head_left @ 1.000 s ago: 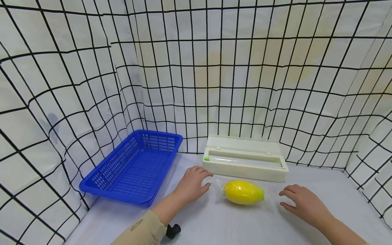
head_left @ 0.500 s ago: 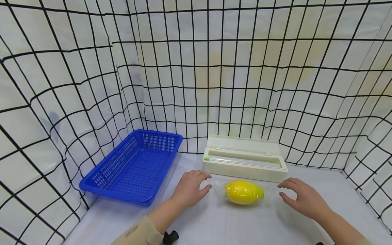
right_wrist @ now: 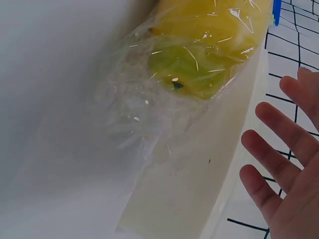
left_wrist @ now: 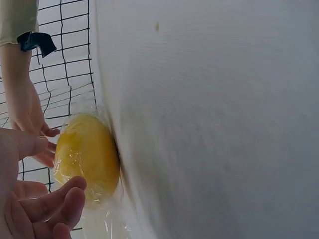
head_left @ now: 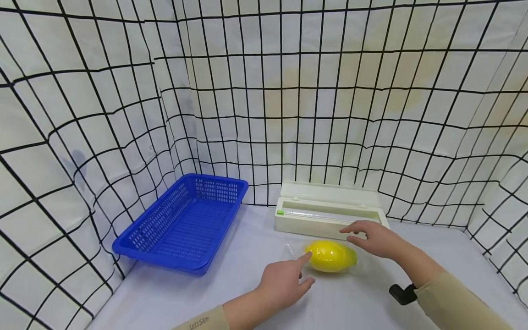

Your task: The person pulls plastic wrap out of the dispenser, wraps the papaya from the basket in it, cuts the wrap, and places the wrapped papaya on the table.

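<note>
A yellow, papaya-like fruit [head_left: 331, 256] with a green end lies on the white table, wrapped in clear film [right_wrist: 134, 109]. My left hand [head_left: 282, 284] is at its near left side, the extended index fingertip right at the fruit's left end and the other fingers loosely bent. My right hand [head_left: 373, 238] hovers over the far right side of the fruit, fingers spread and relaxed, holding nothing. In the right wrist view those fingers overlap the box edge. Behind the fruit stands a white cling film dispenser [head_left: 305, 227], its lid up and a green slider [head_left: 280, 212] at its left end.
A blue plastic basket [head_left: 198, 266] stands on the left of the table [head_left: 264, 247]. Black wire grid panels [head_left: 280, 114] backed with white sheeting enclose the back and sides. A black strap end [head_left: 402, 294] hangs from the right sleeve.
My left hand has moved nearer and right, up to the fruit's left end. My right hand has moved left and away from me, over the fruit's far side. The fruit has hardly moved.
</note>
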